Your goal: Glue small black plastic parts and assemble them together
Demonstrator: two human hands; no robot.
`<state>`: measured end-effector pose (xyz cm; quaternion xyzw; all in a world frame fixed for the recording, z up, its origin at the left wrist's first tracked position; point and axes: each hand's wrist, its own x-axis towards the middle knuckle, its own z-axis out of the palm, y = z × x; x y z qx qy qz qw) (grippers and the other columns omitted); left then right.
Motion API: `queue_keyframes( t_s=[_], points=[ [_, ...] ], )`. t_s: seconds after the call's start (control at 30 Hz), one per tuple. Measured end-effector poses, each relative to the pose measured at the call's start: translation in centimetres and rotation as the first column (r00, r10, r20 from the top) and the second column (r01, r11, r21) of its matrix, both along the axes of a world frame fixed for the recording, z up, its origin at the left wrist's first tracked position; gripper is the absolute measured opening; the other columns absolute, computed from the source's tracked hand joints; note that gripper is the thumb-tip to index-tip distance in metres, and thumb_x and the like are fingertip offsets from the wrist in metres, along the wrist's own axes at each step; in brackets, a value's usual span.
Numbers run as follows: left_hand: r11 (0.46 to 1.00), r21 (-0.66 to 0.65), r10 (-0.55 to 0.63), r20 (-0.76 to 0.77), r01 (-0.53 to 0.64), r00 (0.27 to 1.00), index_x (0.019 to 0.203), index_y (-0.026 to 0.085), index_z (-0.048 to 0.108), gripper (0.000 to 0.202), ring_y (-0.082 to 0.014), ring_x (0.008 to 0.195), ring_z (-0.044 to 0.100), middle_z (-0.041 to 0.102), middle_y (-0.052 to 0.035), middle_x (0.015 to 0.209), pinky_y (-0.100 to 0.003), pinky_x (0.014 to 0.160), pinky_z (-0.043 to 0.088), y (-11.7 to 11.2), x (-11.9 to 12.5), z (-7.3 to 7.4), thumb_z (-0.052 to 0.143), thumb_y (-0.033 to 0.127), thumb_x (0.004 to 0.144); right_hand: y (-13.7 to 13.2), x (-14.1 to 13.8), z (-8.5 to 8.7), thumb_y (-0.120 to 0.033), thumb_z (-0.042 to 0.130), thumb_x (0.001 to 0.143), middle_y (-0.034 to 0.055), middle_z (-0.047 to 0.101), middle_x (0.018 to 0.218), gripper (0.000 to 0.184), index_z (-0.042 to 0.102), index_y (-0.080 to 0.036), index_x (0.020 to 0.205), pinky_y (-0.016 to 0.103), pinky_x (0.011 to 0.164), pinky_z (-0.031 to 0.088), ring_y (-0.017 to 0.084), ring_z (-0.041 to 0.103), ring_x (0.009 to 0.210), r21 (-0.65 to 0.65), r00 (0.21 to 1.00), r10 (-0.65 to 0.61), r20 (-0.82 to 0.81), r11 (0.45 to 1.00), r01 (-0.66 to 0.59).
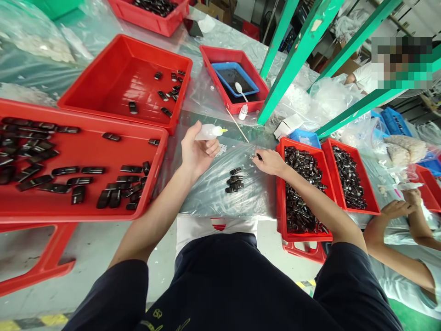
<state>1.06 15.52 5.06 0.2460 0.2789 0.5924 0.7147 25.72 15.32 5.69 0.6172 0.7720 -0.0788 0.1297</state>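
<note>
A small cluster of dark pieces (235, 180) lies on the plastic-covered table (255, 202), between a red tray (138, 151) on the left and a filled red bin (281, 211) on the right. Beyond it, the person's right hand (270, 162) pinches one dark piece (259, 157), while the left hand (197, 154) grips a translucent squeeze bottle (206, 132), yellow tip (222, 130) pointing right. Farther off, a small white bottle (243, 113) stands by a red basin (236, 109) holding a blue tray (225, 65).

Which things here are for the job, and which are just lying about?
Seem part of the job: squeeze bottle in the left hand, small black piece in the right hand, black pieces lying nearby.

Probably just lying about: white spoon, thin stick, small white bottle.
</note>
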Motion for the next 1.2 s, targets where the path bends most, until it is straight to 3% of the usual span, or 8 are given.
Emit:
queue_keyframes(
  t_s=[0.5,0.6,0.67,0.73,0.83,0.93,1.07,1.2],
  points=[
    [0.997,-0.076,0.001,-0.013,-0.002,1.000,0.065,0.021,0.056,0.056,-0.0064,0.037,0.031,0.033,0.0070,0.048,-0.026,0.039,0.030,-0.2,0.1,0.5,0.069,0.069,0.090,0.0,-0.1,-1.3,-0.043,0.037,0.110,0.0172,0.083,0.110,0.049,0.079,-0.018,0.108,0.036,0.089,0.051,0.032,0.077,0.106,0.009,0.997,0.031,0.077,0.999,-0.032],
    [1.000,-0.019,-0.005,-0.016,0.004,1.000,0.065,0.021,0.057,0.057,-0.0060,0.037,0.029,0.032,0.0070,0.048,-0.027,0.039,0.029,0.0,0.0,0.2,0.070,0.072,0.088,0.3,0.2,-1.5,-0.052,0.048,0.105,0.0189,0.081,0.107,0.045,0.074,-0.016,0.112,0.038,0.089,0.051,0.035,0.076,0.105,0.002,0.999,-0.002,0.034,1.000,0.001],
    [1.000,0.023,-0.007,-0.033,0.007,0.999,0.063,0.022,0.056,0.059,-0.0060,0.037,0.028,0.032,0.0066,0.048,-0.028,0.039,0.028,0.1,-0.1,0.0,0.069,0.074,0.088,0.4,0.6,-1.7,-0.047,0.059,0.098,0.0142,0.079,0.099,0.035,0.070,-0.017,0.112,0.037,0.087,0.050,0.031,0.074,0.097,0.007,0.994,-0.016,-0.104,1.000,0.017],
    [0.998,0.059,-0.005,-0.060,0.009,0.998,0.062,0.022,0.055,0.060,-0.0067,0.037,0.029,0.032,0.0060,0.047,-0.029,0.039,0.028,0.1,-0.1,-0.1,0.067,0.075,0.088,0.3,1.0,-1.7,-0.039,0.063,0.092,0.0064,0.073,0.093,0.024,0.063,-0.019,0.106,0.033,0.083,0.049,0.024,0.070,0.085,-0.006,0.930,-0.020,-0.367,1.000,0.020],
    [0.997,0.075,0.004,-0.088,0.002,0.996,0.063,0.022,0.056,0.061,-0.0074,0.038,0.030,0.031,0.0058,0.047,-0.029,0.040,0.028,0.0,-0.1,-0.1,0.067,0.077,0.088,-0.6,1.2,-1.1,-0.035,0.063,0.086,-0.0030,0.058,0.083,0.019,0.052,-0.023,0.097,0.028,0.074,0.046,0.014,0.055,0.072,-0.055,0.670,-0.033,-0.742,0.998,-0.012],
    [0.998,0.064,0.017,-0.114,-0.009,0.993,0.066,0.022,0.059,0.058,-0.0071,0.038,0.030,0.032,0.0062,0.048,-0.028,0.040,0.029,-0.3,0.1,0.1,0.069,0.076,0.087,-2.2,1.0,0.3,-0.034,0.067,0.085,-0.0087,0.045,0.074,0.027,0.047,-0.025,0.101,0.027,0.068,0.040,0.012,0.043,0.065,-0.141,0.464,-0.090,-0.881,0.987,-0.077],
    [0.993,0.121,0.023,-0.161,-0.003,0.987,0.069,0.021,0.065,0.050,-0.0068,0.039,0.033,0.038,0.0056,0.049,-0.027,0.043,0.030,-1.0,0.8,-0.3,0.078,0.068,0.082,-4.1,0.3,1.8,-0.028,0.072,0.084,-0.0111,0.043,0.072,0.033,0.047,-0.025,0.104,0.025,0.063,0.033,0.009,0.034,0.059,-0.279,0.367,-0.199,-0.909,0.943,-0.181],
    [0.974,0.225,0.009,-0.206,0.039,0.978,0.070,0.019,0.073,0.045,-0.0081,0.041,0.036,0.046,0.0034,0.048,-0.027,0.043,0.026,-1.6,1.6,-1.3,0.089,0.061,0.068,-4.9,-0.3,2.3,-0.026,0.073,0.084,-0.0134,0.036,0.067,0.034,0.046,-0.024,0.105,0.024,0.059,0.029,0.008,0.029,0.056,-0.364,0.341,-0.266,-0.902,0.892,-0.267]
  ],
)
